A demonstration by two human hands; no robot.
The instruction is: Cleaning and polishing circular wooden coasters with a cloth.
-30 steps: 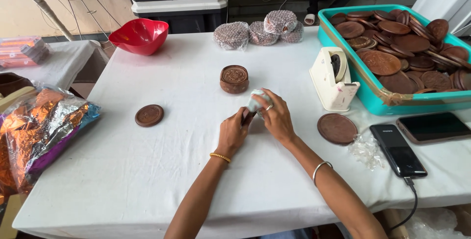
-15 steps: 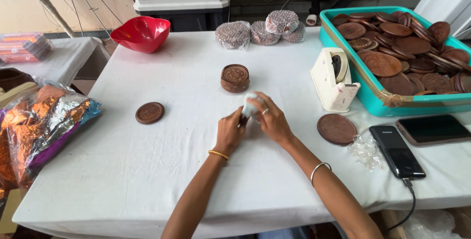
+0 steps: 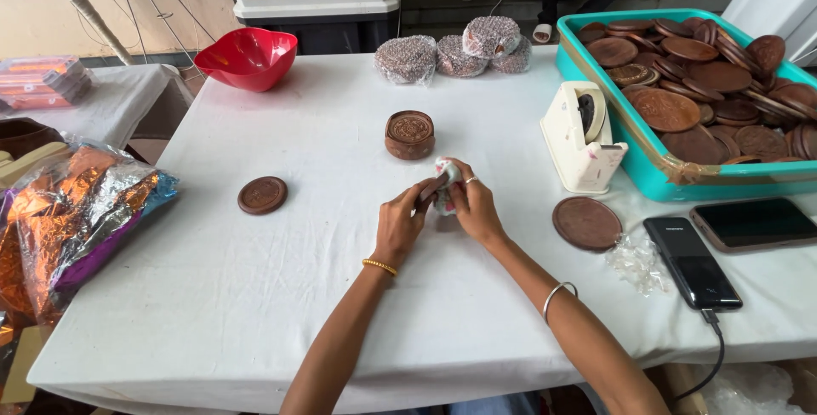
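Both hands meet over the white tablecloth (image 3: 255,296) near the middle of the table. The left hand (image 3: 400,226) and the right hand (image 3: 477,209) are closed together on a small bundle in clear, pale-patterned wrap (image 3: 445,183); the fingers cover most of it, so what lies inside cannot be made out. The bundle sits just above the cloth, held between the two sets of fingertips, whether it touches the cloth is hidden by the hands.

Just beyond the hands stands a short stack of round brown embossed discs (image 3: 409,134), and a single small brown disc (image 3: 262,194) lies well apart to the left. A larger flat brown disc (image 3: 586,223) lies to the right, in front of a cream tape dispenser (image 3: 583,137). The teal crate (image 3: 647,178) heaped with brown discs is cut off at the right edge. Two phones (image 3: 691,249) lie beside a crumpled scrap of clear film (image 3: 634,263). At the far edge sit wrapped round bundles (image 3: 455,53) and a red bowl (image 3: 248,57). Metallic orange foil sheets (image 3: 68,211) are partly cut off at left
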